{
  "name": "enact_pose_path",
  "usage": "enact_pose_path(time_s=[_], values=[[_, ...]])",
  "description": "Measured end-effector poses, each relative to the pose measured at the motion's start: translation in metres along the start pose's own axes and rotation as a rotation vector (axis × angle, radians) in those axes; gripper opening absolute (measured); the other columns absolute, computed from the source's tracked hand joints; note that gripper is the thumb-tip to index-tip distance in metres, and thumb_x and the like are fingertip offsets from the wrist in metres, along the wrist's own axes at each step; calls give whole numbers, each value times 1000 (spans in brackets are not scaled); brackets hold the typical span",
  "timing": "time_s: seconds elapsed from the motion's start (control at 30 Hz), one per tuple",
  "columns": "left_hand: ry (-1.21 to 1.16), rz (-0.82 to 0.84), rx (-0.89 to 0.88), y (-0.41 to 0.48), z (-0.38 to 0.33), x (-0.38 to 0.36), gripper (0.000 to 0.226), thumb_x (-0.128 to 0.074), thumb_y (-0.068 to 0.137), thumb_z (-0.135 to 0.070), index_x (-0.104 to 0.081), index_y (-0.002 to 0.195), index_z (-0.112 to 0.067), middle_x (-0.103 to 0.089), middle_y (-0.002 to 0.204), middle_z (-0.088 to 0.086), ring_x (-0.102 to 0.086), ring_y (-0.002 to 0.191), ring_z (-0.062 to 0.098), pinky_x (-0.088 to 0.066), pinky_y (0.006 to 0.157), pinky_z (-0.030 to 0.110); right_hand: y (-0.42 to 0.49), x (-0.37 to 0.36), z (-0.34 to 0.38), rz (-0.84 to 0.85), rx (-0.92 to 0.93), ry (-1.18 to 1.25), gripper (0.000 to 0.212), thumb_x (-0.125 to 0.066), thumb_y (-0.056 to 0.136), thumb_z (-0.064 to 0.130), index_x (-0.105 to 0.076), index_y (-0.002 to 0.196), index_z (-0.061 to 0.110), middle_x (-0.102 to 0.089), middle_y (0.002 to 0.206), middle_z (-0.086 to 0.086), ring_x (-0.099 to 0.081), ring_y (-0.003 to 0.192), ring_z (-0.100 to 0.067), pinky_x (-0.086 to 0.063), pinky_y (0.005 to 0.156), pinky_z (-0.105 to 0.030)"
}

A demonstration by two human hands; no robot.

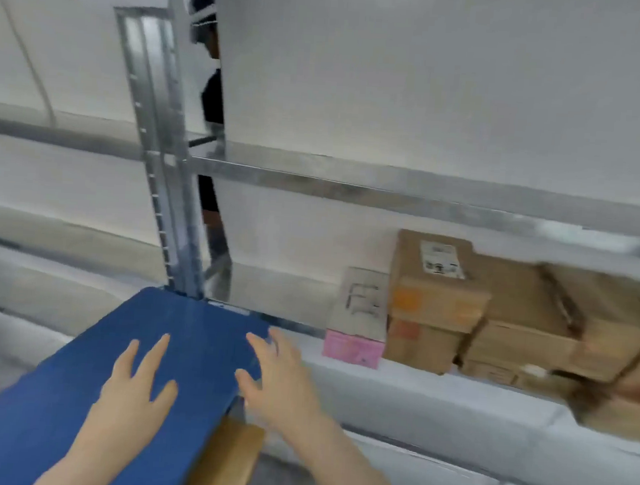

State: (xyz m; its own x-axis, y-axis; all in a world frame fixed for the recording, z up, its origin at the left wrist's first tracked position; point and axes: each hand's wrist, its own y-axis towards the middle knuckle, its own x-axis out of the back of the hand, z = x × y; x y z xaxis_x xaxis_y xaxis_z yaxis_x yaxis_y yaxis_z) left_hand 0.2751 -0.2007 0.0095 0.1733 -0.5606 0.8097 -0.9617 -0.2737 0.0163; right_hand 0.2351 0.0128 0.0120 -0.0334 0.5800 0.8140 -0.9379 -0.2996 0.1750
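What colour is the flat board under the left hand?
The board is blue, seen in the head view.

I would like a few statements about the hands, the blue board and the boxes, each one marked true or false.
1. The left hand lies open on the blue board. True.
2. The right hand grips a cardboard box. False: it is open with spread fingers at the board's right edge and holds nothing.
3. The cardboard boxes stand on the shelf, to the right of the board. True.
4. The pink box lies on top of the cardboard boxes. False: it sits on the shelf itself, at their left end.
5. The metal post stands to the right of the boxes. False: it rises behind the board's far end, left of them.
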Motion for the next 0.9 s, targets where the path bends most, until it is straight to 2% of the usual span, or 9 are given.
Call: enact_pose_path(time_s=[0.07,0.17,0.27,0.37,0.47,0.6,0.77,0.8,0.9], values=[[-19,111,-129,14,-71,-48,68,-51,93,-29,-13,147,-44,-4,158,-1,-53,108,26,-52,76,41,-9,55,-50,-93,-100,-41,55,-45,93,42,-32,144,27,-20,156,-7,-22,141,-25,-29,109,-40],[-51,231,-313,17,-172,-106,68,-50,95,-24,-12,149,-39,-2,158,6,-31,136,30,-40,97,39,-31,131,-115,-221,-181,-116,51,-47,93,38,-37,141,25,-26,152,-6,-29,135,-29,-34,105,-39],[-101,289,-400,18,-253,-146,65,-51,95,-24,-16,148,-36,-2,159,6,-28,139,30,-32,107,38,-49,195,-171,-320,-246,-189,51,-48,93,38,-36,142,28,-24,153,-3,-29,136,-28,-36,105,-42],[-148,306,-412,32,-309,-171,61,-46,95,-33,-17,148,-39,-4,159,1,-31,139,29,-30,109,41,-51,240,-215,-349,-286,-225,52,-47,93,40,-34,142,32,-22,154,-2,-27,137,-28,-38,104,-42],[-246,256,-395,59,-339,-184,55,-41,94,-40,-23,146,-39,-13,157,2,-31,138,26,-29,110,41,-36,262,-249,-333,-287,-221,51,-45,93,44,-33,142,34,-20,155,-1,-26,137,-28,-37,103,-41],[-227,182,-396,100,-364,-194,51,-40,95,-42,-30,145,-37,-18,156,1,-28,140,25,-28,111,41,1,265,-275,-290,-259,-111,48,-42,93,48,-33,140,38,-18,155,4,-24,138,-28,-37,103,-41],[-106,259,-541,130,-375,-213,42,-43,97,-38,-41,139,-38,-23,157,-5,-28,140,17,-24,114,32,42,241,-285,-238,-272,-28,53,-42,94,51,-35,143,33,-10,159,-1,-12,145,-27,-21,114,-38],[-110,246,-544,131,-375,-217,41,-43,97,-37,-43,138,-38,-23,156,-7,-29,139,15,-24,112,30,45,237,-287,-244,-286,-13,52,-42,94,50,-36,142,33,-9,159,-1,-13,145,-26,-21,115,-37],[-151,168,-534,129,-375,-223,38,-45,96,-37,-47,134,-37,-28,154,-11,-34,135,11,-28,107,26,47,231,-288,-285,-324,28,49,-43,93,50,-39,140,36,-11,159,0,-28,141,-24,-35,109,-38]])
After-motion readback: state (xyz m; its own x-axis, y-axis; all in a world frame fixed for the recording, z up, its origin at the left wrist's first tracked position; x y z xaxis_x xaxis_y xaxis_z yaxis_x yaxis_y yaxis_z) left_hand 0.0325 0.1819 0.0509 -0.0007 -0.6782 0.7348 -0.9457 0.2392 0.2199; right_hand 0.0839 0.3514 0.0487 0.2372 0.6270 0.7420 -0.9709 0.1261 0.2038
